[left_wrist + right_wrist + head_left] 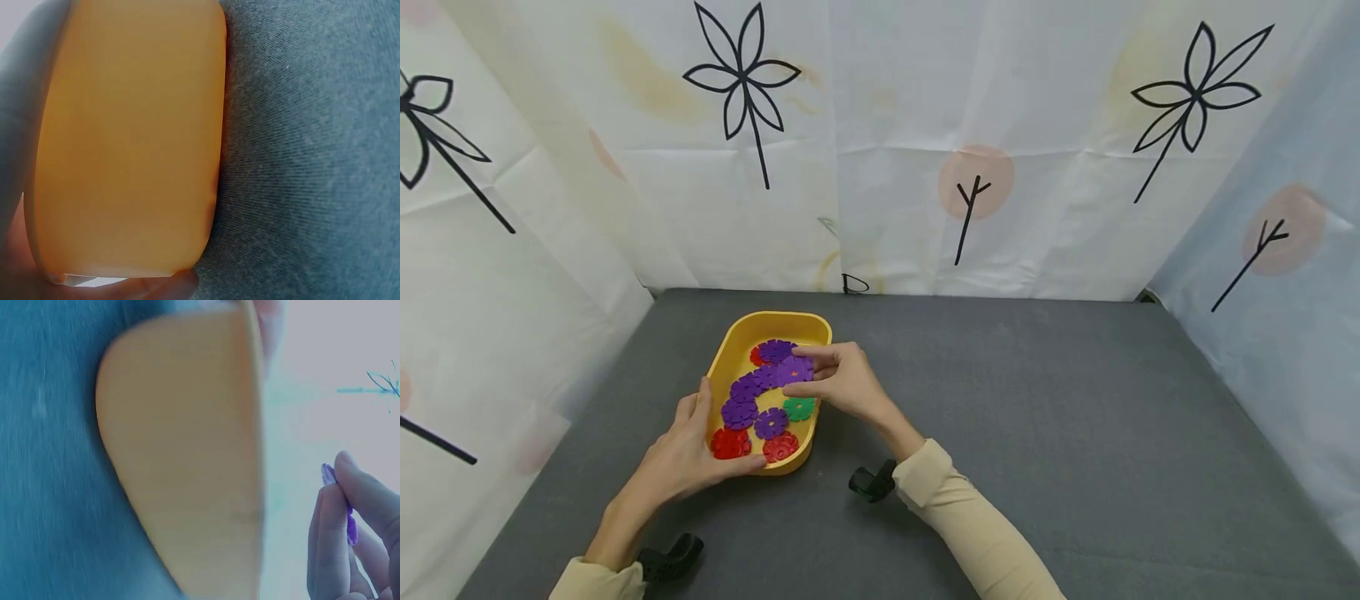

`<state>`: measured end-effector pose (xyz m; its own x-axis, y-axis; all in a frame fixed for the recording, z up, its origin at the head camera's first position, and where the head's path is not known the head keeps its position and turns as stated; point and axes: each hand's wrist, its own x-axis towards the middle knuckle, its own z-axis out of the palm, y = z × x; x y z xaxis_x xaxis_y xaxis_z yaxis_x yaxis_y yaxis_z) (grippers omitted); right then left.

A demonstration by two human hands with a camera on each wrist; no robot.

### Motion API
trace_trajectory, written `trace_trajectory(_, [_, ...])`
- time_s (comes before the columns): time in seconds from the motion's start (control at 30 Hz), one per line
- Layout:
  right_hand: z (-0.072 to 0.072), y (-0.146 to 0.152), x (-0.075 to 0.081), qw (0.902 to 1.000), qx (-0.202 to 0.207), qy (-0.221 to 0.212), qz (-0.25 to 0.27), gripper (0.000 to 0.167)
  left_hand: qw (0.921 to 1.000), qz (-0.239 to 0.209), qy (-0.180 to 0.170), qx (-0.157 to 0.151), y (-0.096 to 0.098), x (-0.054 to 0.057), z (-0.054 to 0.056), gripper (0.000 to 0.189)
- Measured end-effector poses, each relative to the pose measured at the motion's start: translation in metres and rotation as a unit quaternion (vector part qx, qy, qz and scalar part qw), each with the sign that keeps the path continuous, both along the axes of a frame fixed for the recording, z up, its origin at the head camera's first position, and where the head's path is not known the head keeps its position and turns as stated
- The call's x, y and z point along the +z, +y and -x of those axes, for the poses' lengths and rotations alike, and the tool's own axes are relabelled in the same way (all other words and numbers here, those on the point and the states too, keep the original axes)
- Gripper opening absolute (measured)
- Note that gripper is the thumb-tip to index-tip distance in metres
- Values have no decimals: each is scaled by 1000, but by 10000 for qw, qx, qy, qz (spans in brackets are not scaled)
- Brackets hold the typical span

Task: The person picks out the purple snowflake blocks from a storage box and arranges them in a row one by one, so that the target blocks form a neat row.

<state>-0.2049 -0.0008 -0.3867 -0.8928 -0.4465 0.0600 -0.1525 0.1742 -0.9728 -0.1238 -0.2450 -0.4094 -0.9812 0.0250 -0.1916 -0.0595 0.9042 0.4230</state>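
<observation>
A yellow plastic tray [775,326] stands on the dark grey table, left of middle in the head view. My left hand [679,457] grips its near left corner, the thumb along the near end and the fingers along the left side. The left wrist view is mostly filled by the tray's outer wall [131,144]. Over the tray's right part, my right hand [850,382] pinches a purple flower-shaped building disc [352,529] between thumb and fingers. Inside lie more purple discs [739,412], red discs [731,443] and a green disc [800,409].
Grey cloth covers the table [1037,417], which stretches far to the right of the tray. Pale curtains [887,100] with drawn flowers and trees surround it at the back and sides. Black wrist mounts [872,482] sit by both sleeves.
</observation>
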Motion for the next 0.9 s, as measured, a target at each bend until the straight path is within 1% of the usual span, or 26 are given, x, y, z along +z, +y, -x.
trace_trajectory(0.13, [5, 24, 3, 9991, -283, -303, 89, 54, 9999, 77, 94, -38, -1, -1, 0, 148])
trace_trajectory(0.27, [11, 42, 0, 9973, -602, -395, -170, 54, 9997, 69, 217, -107, -2, -1, -1, 149])
trace_trajectory(0.37, [13, 51, -5, 9958, -728, -323, -456, 53, 9995, 15, 272, -127, -3, -1, -2, 149])
trace_trajectory(0.53, [15, 55, -14, 9912, -897, -399, -892, 53, 9996, -24, 262, -99, -1, 0, -2, 149])
trace_trajectory(0.67, [15, 56, -23, 9876, -927, -489, -1169, 52, 9998, 1, 183, -57, 0, -1, -3, 149])
trace_trajectory(0.77, [15, 55, -28, 9861, -921, -547, -1268, 52, 10000, 77, 59, 1, 1, -1, -4, 149])
trace_trajectory(0.9, [14, 54, -34, 9837, -950, -534, -1431, 52, 9998, 188, -38, 76, 2, -1, -5, 143])
